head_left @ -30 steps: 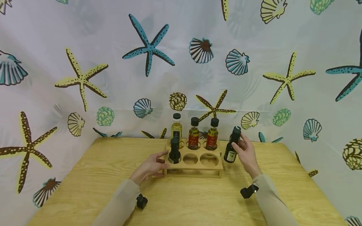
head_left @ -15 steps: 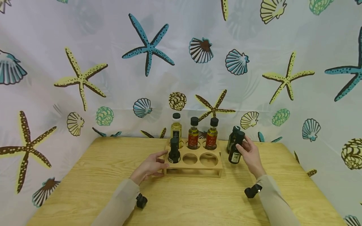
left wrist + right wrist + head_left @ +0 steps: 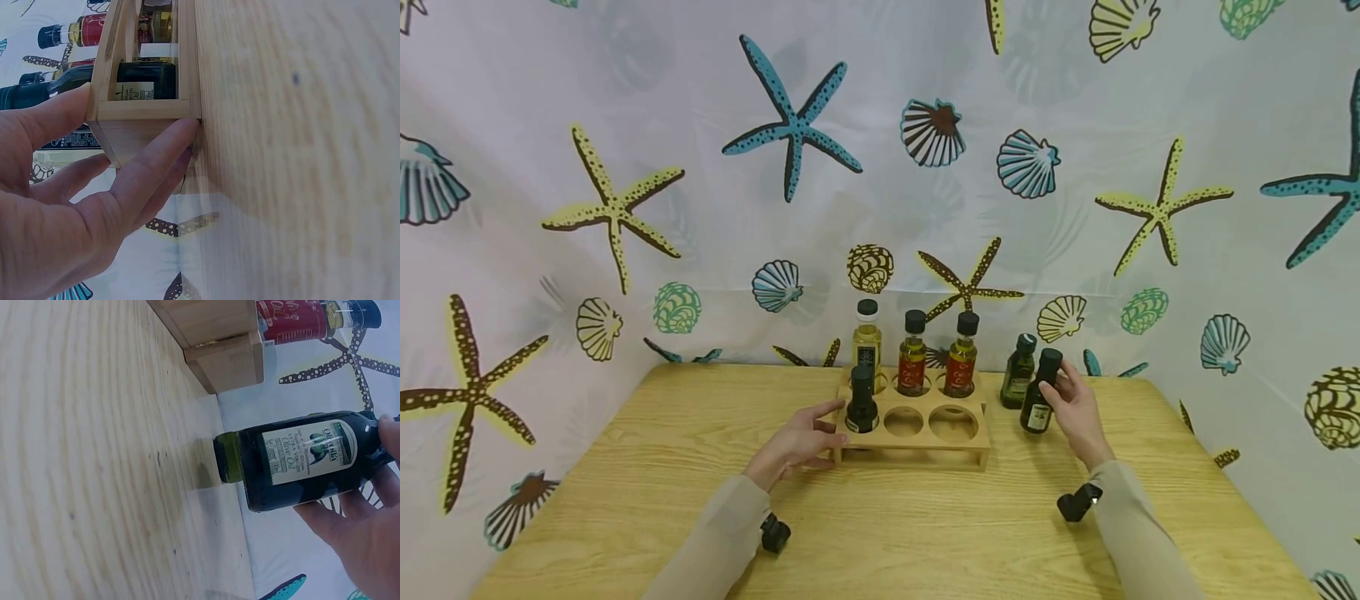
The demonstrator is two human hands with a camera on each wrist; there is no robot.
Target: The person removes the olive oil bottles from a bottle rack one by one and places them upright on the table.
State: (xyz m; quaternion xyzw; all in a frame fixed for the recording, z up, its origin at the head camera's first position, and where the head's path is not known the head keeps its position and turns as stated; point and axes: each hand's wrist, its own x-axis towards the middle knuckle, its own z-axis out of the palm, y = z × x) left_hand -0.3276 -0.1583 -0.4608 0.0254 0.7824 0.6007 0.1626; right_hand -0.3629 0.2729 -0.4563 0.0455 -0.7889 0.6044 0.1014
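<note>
My right hand (image 3: 1075, 410) grips a dark olive oil bottle (image 3: 300, 462) near its neck, right of the rack; the bottle leans slightly, its pale label towards the right wrist view. Close behind it on the table stands another dark green bottle (image 3: 1017, 375). At the wooden bottle rack's (image 3: 917, 443) left end, my left hand (image 3: 801, 437) holds the frame, its thumb at the upper front corner and other fingers along the end piece (image 3: 134, 139). A dark bottle (image 3: 862, 404) sits in the front left hole beside this hand; the front middle and right holes show no bottle.
Three bottles fill the rack's back row: a clear one with yellow oil (image 3: 867, 346) and two red-labelled ones (image 3: 913, 367). The rack stands on a light wooden table (image 3: 880, 533). Behind hangs a white cloth (image 3: 880, 208) printed with starfish and shells.
My right hand has carried its bottle to the right, away from the rack, and the bottle behind it has come into view. The left hand stays at the rack's end.
</note>
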